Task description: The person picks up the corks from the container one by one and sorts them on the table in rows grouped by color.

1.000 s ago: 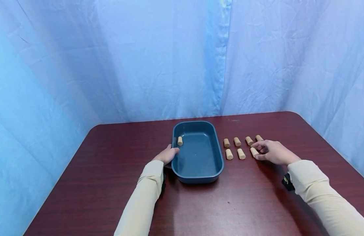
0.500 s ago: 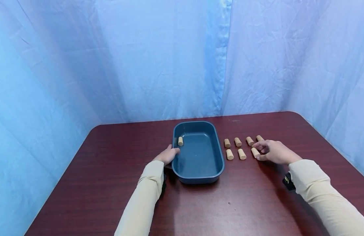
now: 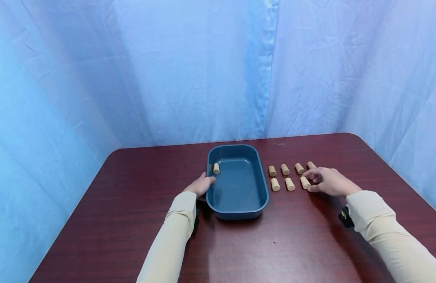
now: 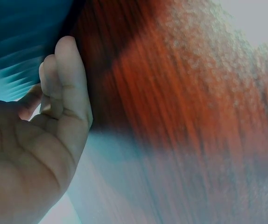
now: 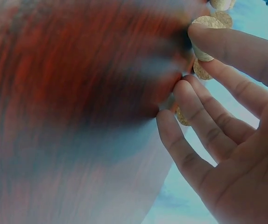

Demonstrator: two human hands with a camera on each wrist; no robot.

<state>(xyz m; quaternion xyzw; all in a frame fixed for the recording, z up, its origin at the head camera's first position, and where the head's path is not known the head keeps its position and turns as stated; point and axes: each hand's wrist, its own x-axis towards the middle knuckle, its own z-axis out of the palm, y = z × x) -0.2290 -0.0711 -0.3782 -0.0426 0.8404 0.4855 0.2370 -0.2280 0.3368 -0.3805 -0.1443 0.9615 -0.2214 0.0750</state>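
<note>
A deep blue rectangular tub (image 3: 237,214) stands near the middle of the table. My left hand (image 3: 200,185) grips its left wall, thumb over the rim and fingers along the outside, as the left wrist view (image 4: 54,121) also shows. Inside the tub, by that wall, is one tapered cork stopper (image 3: 216,168). On the right, my right hand (image 3: 329,181) holds another cork stopper (image 3: 305,182) between thumb and forefinger, low at the table top. In the right wrist view the thumb lies against this cork (image 5: 202,55), and the other fingers are spread towards the table.
More cork stoppers lie in two rows right of the tub, a front pair (image 3: 290,184) and a back row (image 3: 285,169). One back cork (image 3: 311,165) is close behind my right fingers. Pale blue curtains (image 3: 189,78) surround the dark red wooden table (image 3: 133,204).
</note>
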